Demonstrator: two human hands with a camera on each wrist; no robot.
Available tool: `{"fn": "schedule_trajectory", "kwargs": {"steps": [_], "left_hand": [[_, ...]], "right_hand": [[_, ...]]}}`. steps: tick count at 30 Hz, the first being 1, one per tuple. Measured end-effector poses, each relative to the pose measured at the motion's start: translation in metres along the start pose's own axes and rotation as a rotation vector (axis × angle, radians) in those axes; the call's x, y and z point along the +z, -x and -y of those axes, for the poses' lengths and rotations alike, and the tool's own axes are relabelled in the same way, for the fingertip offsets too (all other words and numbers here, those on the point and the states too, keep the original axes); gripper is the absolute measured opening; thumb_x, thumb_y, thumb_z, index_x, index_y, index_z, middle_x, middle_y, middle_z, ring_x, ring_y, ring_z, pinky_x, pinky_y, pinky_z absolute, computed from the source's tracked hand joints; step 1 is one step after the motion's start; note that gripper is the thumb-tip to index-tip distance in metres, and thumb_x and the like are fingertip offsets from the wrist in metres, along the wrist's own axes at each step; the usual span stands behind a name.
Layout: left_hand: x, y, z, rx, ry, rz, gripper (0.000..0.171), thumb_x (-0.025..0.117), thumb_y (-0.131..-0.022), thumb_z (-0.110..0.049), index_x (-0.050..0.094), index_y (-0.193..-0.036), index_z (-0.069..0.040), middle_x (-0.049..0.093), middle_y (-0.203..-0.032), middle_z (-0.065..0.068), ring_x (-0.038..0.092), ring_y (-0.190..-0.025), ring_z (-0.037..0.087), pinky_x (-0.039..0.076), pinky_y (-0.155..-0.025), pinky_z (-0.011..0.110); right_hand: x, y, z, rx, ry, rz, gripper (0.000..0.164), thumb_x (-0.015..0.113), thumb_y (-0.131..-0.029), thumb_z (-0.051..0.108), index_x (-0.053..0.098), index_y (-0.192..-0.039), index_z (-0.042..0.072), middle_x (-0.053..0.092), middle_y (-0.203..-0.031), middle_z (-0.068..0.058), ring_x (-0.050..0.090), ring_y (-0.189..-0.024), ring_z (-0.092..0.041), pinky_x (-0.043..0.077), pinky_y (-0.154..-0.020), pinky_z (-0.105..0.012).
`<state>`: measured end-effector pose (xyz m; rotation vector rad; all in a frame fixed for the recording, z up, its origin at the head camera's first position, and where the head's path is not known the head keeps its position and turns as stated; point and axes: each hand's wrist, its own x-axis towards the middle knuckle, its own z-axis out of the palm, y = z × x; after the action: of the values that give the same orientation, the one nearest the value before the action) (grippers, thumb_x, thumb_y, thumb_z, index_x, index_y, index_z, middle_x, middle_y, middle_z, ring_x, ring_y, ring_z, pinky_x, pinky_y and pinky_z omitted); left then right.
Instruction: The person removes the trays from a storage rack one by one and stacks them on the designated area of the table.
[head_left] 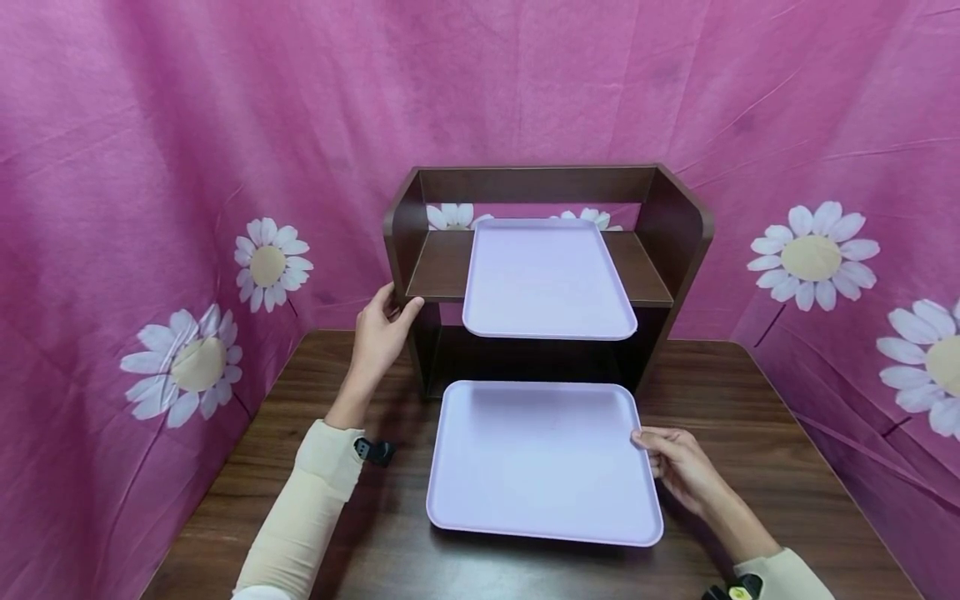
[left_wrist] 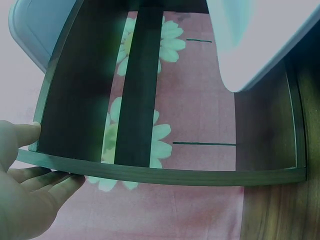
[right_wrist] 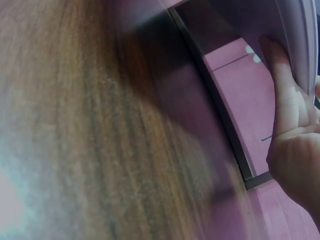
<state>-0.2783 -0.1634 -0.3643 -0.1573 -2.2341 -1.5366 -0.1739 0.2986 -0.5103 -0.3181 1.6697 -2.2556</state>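
A dark brown two-tier wooden shelf (head_left: pixel 686 229) stands at the back of the table. My left hand (head_left: pixel 378 337) grips its left side panel, thumb at the front edge by the upper board and fingers round the outside, as the left wrist view shows at the panel (left_wrist: pixel 175 175). A lilac tray (head_left: pixel 546 279) lies on the upper board, its front end jutting out past the edge. My right hand (head_left: pixel 684 468) holds a second lilac tray (head_left: pixel 543 467) by its right rim, thumb on top and fingers beneath. This tray is raised above the table in front of the lower compartment.
The table (head_left: pixel 750 425) has a brown wood-grain top. A pink curtain (head_left: pixel 540 83) printed with white daisies hangs behind and at both sides. The lower compartment (head_left: pixel 525 354) is dark and partly hidden by the trays.
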Motion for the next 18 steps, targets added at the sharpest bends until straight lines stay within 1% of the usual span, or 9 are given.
{"fn": "schedule_trajectory", "kwargs": {"steps": [4,7,10,14,18], "left_hand": [[0.0,0.0,0.001,-0.003,-0.001,-0.001,0.055,0.074,-0.102,-0.021,0.057,-0.149,0.002,0.065,-0.145,0.026,0.065,-0.135,0.038,0.056,-0.115,0.045],[0.0,0.0,0.0,-0.004,0.0,0.0,0.055,0.074,-0.102,-0.022,0.057,-0.149,0.001,0.065,-0.145,0.025,0.065,-0.135,0.037,0.056,-0.115,0.045],[0.0,0.0,0.0,-0.004,0.003,0.001,0.055,0.074,-0.102,-0.021,0.057,-0.149,0.001,0.065,-0.146,0.025,0.064,-0.135,0.037,0.055,-0.115,0.045],[0.0,0.0,0.0,0.005,0.007,0.005,0.055,0.074,-0.102,-0.022,0.057,-0.149,0.002,0.065,-0.145,0.025,0.065,-0.135,0.037,0.056,-0.115,0.044],[0.0,0.0,0.0,0.012,0.011,0.006,0.055,0.074,-0.102,-0.022,0.057,-0.149,0.002,0.066,-0.144,0.025,0.065,-0.134,0.036,0.056,-0.114,0.043]], "right_hand": [[-0.001,0.001,-0.002,0.035,0.025,-0.014,0.041,0.043,-0.111,0.001,0.079,-0.098,0.017,0.072,-0.079,0.011,0.062,-0.069,0.002,0.052,-0.059,-0.011],[-0.001,0.001,-0.004,0.059,0.034,-0.02,0.041,0.044,-0.111,0.001,0.079,-0.097,0.017,0.073,-0.079,0.01,0.063,-0.069,0.002,0.054,-0.059,-0.012],[-0.002,0.002,-0.007,0.061,0.023,0.011,0.042,0.043,-0.111,0.0,0.078,-0.097,0.017,0.072,-0.081,0.01,0.063,-0.07,0.002,0.054,-0.059,-0.012],[-0.003,0.002,-0.01,0.051,-0.009,0.08,0.044,0.039,-0.111,-0.003,0.079,-0.101,0.016,0.076,-0.087,0.007,0.067,-0.076,0.0,0.058,-0.063,-0.013],[-0.001,0.003,-0.013,0.063,-0.02,0.104,0.044,0.04,-0.11,-0.003,0.079,-0.103,0.016,0.078,-0.091,0.006,0.071,-0.079,-0.001,0.062,-0.066,-0.016]]}}
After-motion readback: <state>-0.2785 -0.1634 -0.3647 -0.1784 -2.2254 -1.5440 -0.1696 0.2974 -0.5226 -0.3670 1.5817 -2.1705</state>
